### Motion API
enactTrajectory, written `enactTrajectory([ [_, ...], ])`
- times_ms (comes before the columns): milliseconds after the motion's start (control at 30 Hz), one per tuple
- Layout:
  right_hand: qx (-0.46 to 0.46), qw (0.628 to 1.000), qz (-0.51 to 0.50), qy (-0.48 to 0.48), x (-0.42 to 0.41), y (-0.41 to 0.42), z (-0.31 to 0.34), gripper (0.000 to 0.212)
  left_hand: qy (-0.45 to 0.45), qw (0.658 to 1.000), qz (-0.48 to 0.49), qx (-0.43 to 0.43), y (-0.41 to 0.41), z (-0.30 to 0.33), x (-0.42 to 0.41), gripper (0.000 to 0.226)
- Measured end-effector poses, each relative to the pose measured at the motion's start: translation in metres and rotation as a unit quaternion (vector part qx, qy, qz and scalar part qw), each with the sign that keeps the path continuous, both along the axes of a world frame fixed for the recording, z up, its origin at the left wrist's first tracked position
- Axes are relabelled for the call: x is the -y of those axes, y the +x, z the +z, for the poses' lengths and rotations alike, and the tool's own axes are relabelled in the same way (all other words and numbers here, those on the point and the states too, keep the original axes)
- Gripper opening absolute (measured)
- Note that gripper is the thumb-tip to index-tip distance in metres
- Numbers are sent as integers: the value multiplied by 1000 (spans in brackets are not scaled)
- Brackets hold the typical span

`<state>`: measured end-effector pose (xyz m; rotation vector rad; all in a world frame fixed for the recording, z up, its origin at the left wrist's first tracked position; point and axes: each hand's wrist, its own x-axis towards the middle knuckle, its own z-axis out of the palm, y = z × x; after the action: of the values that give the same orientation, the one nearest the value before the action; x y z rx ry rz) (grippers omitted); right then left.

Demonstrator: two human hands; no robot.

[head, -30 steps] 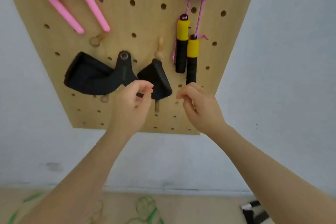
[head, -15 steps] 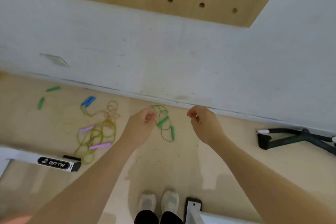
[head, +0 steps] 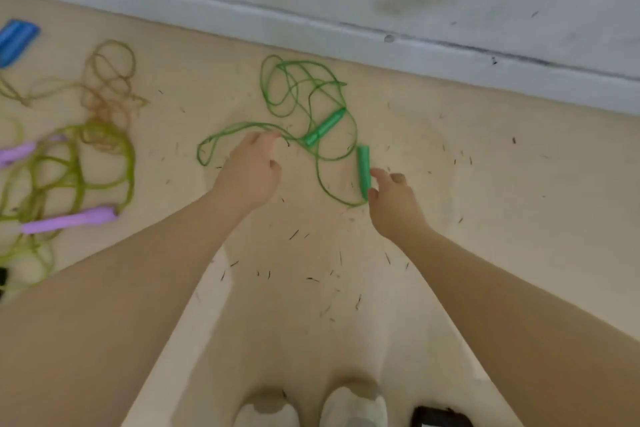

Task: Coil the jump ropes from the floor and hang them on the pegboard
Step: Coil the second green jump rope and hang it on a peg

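A green jump rope (head: 304,94) lies in loose tangles on the tan floor near the wall. One green handle (head: 325,126) lies slanted in the tangle. The other green handle (head: 363,170) lies upright on the floor. My right hand (head: 393,199) is down beside that handle, thumb and fingers spread around its lower end, touching it. My left hand (head: 251,166) hovers over a loop of the green cord, fingers curled loosely; I cannot see cord gripped in it. The pegboard is out of view.
To the left lie a yellow-green rope with purple handles (head: 69,220), a thin tan rope (head: 110,87) and a blue handle (head: 15,40). The grey wall and skirting (head: 381,38) run along the top. My shoes (head: 353,407) and a black object (head: 440,418) sit at the bottom edge.
The view dropped from the pegboard to the floor. Both hands came down from the board to the green rope, the right one reaching its handle.
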<state>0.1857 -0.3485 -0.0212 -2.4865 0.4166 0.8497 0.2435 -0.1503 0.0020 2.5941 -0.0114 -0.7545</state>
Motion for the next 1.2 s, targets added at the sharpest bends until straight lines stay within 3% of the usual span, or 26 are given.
enactTrajectory([
  [133,19,997,-33,-63,-3,32,-64,32,137,987,-77,39,38,-69,-2,62],
  [233,47,991,-35,-119,-3,41,-84,28,192,980,-11,54,44,-100,-11,51],
  [333,58,996,-31,-58,-1,35,-77,18,219,968,-43,114,34,-104,-18,32],
  [400,55,995,-73,40,2,26,-48,11,140,987,-11,82,29,-79,-15,24],
  [533,51,975,-127,174,11,14,54,23,-76,995,63,-4,23,19,1,15],
  [667,84,956,-164,226,17,16,188,28,-146,987,59,44,20,155,19,13],
  [867,112,912,-144,366,12,18,406,12,-176,980,20,93,6,362,26,11],
  [1000,80,947,-52,306,13,11,553,12,-193,976,-1,104,-4,493,29,11],
  [1100,47,961,-4,272,19,-4,661,3,-264,955,35,126,-25,598,33,29],
  [1200,61,966,75,239,24,-21,756,9,-341,929,22,144,-50,702,41,28],
])
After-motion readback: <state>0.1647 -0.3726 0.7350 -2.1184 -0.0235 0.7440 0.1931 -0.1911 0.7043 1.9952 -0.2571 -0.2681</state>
